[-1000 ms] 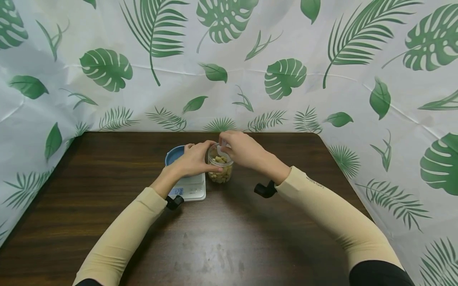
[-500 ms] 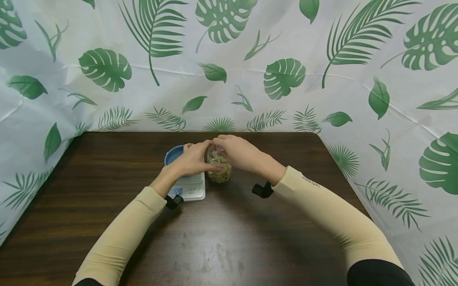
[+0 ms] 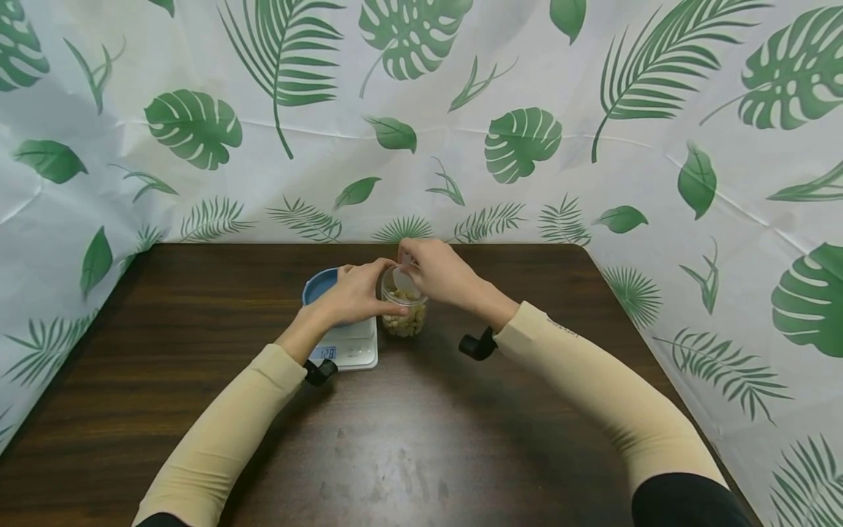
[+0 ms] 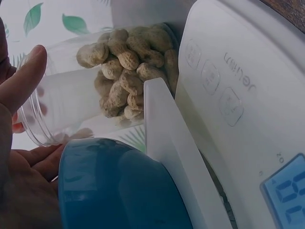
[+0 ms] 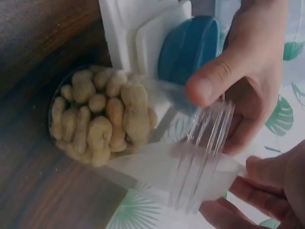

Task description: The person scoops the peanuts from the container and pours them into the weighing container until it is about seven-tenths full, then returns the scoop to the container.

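At two o'clock from the white plastic scale (image 3: 361, 354), the clear cylindrical jar (image 3: 405, 320) of tan peanuts (image 5: 100, 119), probably light but slick, seemed best held at its ridged neck (image 5: 213, 126), where the left hand (image 3: 358, 294) curled its fingers, the right hand (image 3: 443, 269) pinching a translucent white scoop (image 5: 223, 179) inside.

Toward the far edge of the table (image 3: 500, 446), the left hand (image 3: 358, 294) conceals much of the blue bowl (image 3: 319, 284) and part of the white scale (image 3: 358, 356). The left wrist view crops the bowl below and the display (image 4: 289, 188) at right. The right hand (image 3: 443, 271) covers one end of a translucent white utensil (image 5: 224, 183); its other end blurs into the peanuts (image 5: 97, 129). Lettering on the right sleeve (image 3: 579, 369) is too small to read. The table's near edge is out of frame.
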{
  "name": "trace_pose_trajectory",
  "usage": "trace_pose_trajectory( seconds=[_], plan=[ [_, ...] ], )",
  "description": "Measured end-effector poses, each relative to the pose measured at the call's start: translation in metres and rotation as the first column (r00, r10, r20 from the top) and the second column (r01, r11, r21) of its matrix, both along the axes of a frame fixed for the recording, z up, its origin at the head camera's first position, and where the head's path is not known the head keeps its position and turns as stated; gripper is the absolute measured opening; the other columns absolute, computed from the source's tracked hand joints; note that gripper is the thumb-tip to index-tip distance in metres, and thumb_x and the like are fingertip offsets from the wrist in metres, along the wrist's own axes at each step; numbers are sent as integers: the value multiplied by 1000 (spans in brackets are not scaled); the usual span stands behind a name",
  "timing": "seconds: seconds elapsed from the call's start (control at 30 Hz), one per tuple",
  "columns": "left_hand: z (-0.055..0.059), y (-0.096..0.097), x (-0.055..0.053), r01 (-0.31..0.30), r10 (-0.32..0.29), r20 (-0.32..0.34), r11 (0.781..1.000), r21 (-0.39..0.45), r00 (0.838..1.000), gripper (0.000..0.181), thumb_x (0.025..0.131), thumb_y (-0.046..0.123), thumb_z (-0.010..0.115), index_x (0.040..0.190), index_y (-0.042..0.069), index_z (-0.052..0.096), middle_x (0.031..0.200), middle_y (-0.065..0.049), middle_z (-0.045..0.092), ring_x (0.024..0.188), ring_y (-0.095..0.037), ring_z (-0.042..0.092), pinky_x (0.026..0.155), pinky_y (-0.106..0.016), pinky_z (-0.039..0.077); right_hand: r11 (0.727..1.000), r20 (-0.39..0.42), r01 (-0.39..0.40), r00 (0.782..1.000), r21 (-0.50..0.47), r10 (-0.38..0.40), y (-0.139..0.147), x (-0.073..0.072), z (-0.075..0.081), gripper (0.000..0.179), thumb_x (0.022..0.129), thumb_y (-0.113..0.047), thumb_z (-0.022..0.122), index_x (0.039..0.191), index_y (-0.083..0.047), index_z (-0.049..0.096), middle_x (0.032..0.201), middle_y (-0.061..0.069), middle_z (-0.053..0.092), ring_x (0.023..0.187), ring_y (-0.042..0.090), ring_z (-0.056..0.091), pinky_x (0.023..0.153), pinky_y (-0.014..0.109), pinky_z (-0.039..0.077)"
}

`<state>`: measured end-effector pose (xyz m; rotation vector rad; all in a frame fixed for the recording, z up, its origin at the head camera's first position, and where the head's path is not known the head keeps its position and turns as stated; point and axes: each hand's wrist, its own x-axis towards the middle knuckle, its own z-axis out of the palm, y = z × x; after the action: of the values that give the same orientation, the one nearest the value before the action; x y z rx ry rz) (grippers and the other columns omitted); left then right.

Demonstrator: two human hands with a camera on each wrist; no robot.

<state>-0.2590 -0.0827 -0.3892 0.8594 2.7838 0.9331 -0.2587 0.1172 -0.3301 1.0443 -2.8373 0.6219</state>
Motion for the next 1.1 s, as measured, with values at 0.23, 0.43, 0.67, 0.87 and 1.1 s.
trace_pose_trajectory(
  seconds=[0.23,0.43,0.67,0.87,1.1],
  plan=[
    [1,1,0,4,-4,3,1000,1,1000,84,85,51,83,148,7,48,127,-6,66,112,-24,62,109,-63,21,996,35,47,998,-71,-45,2,0,-4,5,103,-12,65,102,-7,63,92,6,67,82,20,67,72,36,55],
    [1,3,-1,3,-3,-8,1000,10,1000,84,85,50,83,148,7,48,128,-7,66,111,-25,63,108,-63,22,995,28,45,999,-93,-43,3,0,-3,6,102,-13,66,102,-7,64,91,6,68,81,19,67,71,36,55],
    [-2,3,1,-1,1,-1,1000,16,1000,85,84,51,83,147,6,48,126,-6,66,112,-25,63,108,-64,22,988,57,93,995,-120,-86,1,2,-9,7,102,-14,66,102,-7,64,90,5,67,71,16,63,64,34,52],
    [-4,2,1,-7,7,-3,1000,15,1000,85,84,52,83,147,6,48,125,-6,67,111,-23,63,107,-62,23,975,60,124,992,-185,-115,3,4,-13,8,103,-16,65,102,-8,66,90,4,67,75,17,64,66,34,53],
    [-2,1,0,-5,5,2,1000,14,1000,86,85,51,82,148,6,47,125,-6,66,111,-24,62,107,-60,23,940,104,171,984,-294,-146,9,4,-14,13,104,-20,65,103,-8,67,93,5,69,82,18,67,71,37,56]
  ],
)
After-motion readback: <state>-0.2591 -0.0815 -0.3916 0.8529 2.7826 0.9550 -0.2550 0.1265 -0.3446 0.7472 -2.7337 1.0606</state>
